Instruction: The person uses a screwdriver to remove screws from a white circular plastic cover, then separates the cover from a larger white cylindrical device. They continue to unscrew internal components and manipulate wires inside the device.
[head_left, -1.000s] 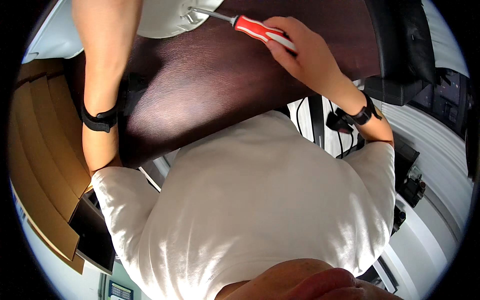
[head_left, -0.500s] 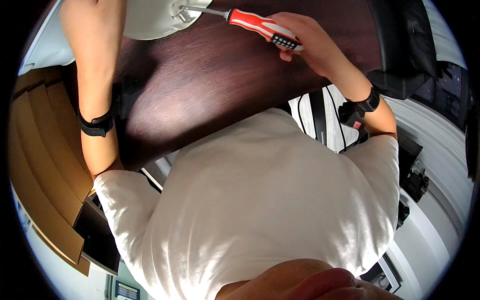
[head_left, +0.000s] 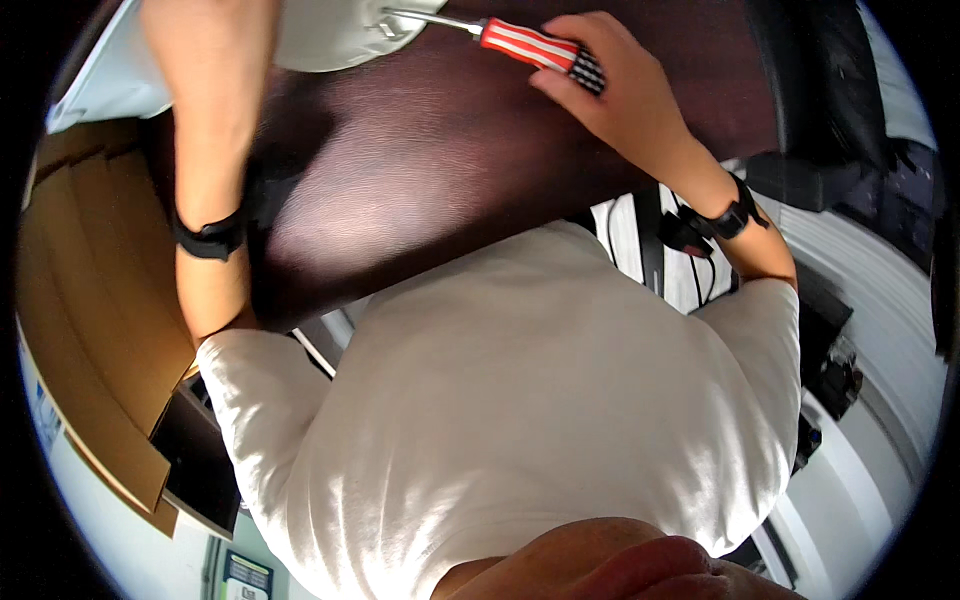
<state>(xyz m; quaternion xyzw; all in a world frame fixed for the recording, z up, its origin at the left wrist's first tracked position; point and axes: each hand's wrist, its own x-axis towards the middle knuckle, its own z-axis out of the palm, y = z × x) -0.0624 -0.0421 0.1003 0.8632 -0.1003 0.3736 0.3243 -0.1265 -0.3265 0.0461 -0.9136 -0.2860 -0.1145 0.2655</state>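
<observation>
1. From where I stand, the right hand (head_left: 615, 85), at one o'clock, is clasped loosely about the butt of a screwdriver (head_left: 530, 45), thumb below the handle and fingers above.
2. The screwdriver has a red-and-white striped handle with a dark patterned end; its steel shank runs toward eleven o'clock.
3. Its tip is at a small raised fitting (head_left: 383, 30) inside a white curved shell (head_left: 320, 50), just left of twelve and cut off by the top edge. I can't tell whether the tip is seated.
4. The left hand (head_left: 212, 25), between ten and eleven, is beside the shell; its fingers are out of view, so I can't tell whether they grip anything.
5. A dark reddish-brown tabletop (head_left: 450, 150) with a leathery grain stretches below both hands.
6. Around it: a pale plastic piece (head_left: 115, 85) at ten o'clock, tan cardboard (head_left: 95, 330) at nine, black padded furniture (head_left: 820, 90) at two.
</observation>
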